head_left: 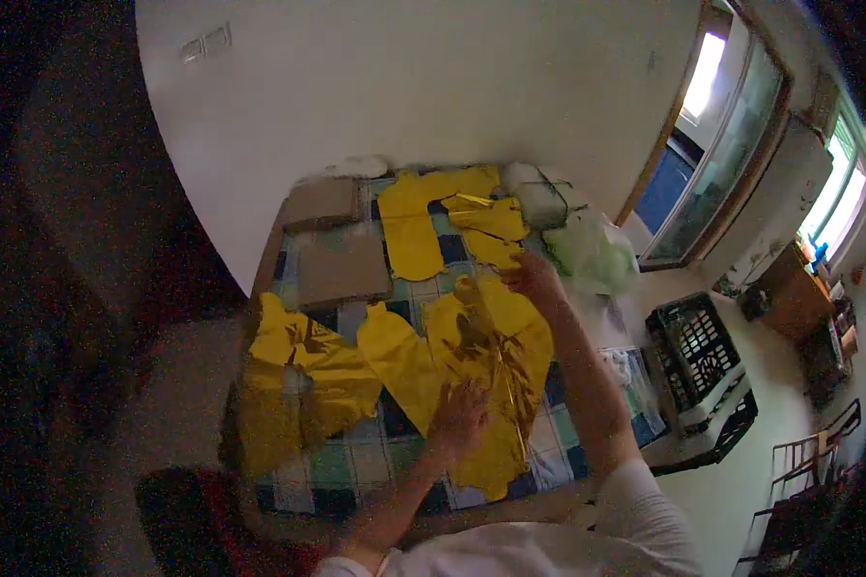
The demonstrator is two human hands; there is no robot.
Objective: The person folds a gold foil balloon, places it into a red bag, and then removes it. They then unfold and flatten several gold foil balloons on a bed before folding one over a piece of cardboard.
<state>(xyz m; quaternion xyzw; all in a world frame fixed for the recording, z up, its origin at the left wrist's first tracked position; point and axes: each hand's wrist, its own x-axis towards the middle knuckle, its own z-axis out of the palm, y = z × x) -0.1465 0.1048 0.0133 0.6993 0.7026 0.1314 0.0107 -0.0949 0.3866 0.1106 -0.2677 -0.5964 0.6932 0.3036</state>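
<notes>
Several yellow pieces of thin, shiny material lie on a checked cloth (pixel 327 468) over a table-like surface. My left hand (pixel 462 415) rests with fingers spread on the large middle yellow piece (pixel 486 337). My right hand (pixel 532 276) is farther forward, by the upper right edge of that piece and just below a folded yellow piece (pixel 496 231); its fingertips are too small to make out. To the left lies another yellow piece (pixel 308 380), and a long one (pixel 409 226) is at the back.
Two brown cardboard-like boxes (pixel 342 269) sit at the back left. A pale green plastic bag (pixel 592 252) and a clear wrapped bundle (pixel 539 197) are at the back right. A black crate (pixel 693 341) stands right of the surface, with a chair (pixel 799 457) beyond it.
</notes>
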